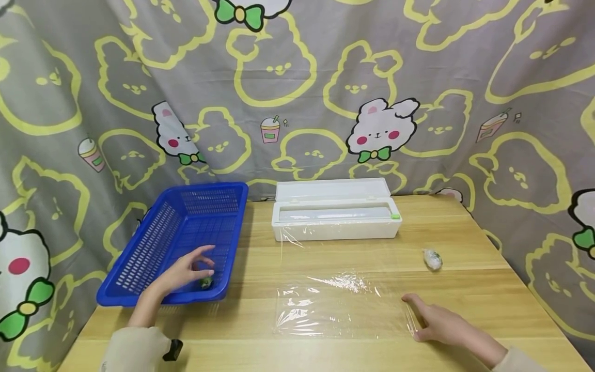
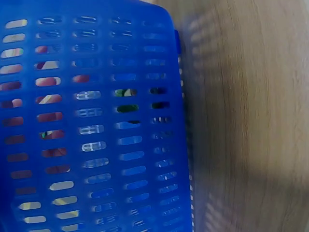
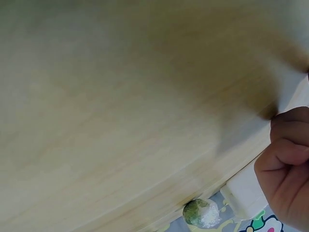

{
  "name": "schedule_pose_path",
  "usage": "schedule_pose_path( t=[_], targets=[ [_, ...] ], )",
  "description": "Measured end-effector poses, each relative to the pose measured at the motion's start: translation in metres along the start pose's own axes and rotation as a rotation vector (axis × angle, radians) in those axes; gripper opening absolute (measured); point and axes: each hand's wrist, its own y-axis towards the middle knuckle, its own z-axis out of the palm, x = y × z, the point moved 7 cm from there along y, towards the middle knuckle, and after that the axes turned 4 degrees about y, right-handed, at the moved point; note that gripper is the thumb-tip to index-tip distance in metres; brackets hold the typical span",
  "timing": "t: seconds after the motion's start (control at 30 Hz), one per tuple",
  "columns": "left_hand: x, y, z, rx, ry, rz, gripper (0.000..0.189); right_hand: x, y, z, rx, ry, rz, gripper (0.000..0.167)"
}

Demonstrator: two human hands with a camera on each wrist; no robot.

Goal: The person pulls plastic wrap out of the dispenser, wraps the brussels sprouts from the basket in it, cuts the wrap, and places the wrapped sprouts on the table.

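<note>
My left hand (image 1: 188,269) reaches over the near right corner of the blue plastic basket (image 1: 244,227), thumb and fingers spread apart. Just under its fingertips is a small dark green piece (image 1: 206,282) inside the basket; the left wrist view shows green (image 2: 127,108) through the basket's slots. A sheet of clear cling film (image 1: 334,310) lies across the wooden table, drawn from the white dispenser box (image 1: 337,231). At the sheet's right edge is my right hand (image 1: 439,321), index finger and thumb apart, with film glinting between them.
A small green item wrapped in film (image 1: 433,259) lies on the table beyond the right hand. The dispenser's lid (image 1: 332,190) stands raised at the back, with the roll (image 1: 334,213) inside. Behind the table hangs a patterned grey curtain (image 1: 321,67).
</note>
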Motion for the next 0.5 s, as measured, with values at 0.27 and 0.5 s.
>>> schedule_pose_path(
  t=[0.27,0.5],
  targets=[
    [0.016,0.007,0.01,0.107,0.112,-0.047,0.07,0.0,0.0,0.001,-0.006,-0.008,-0.005,0.073],
    [0.023,0.007,0.013,0.164,0.216,-0.125,0.068,-0.001,0.0,0.001,0.0,-0.016,-0.015,0.068]
  ],
)
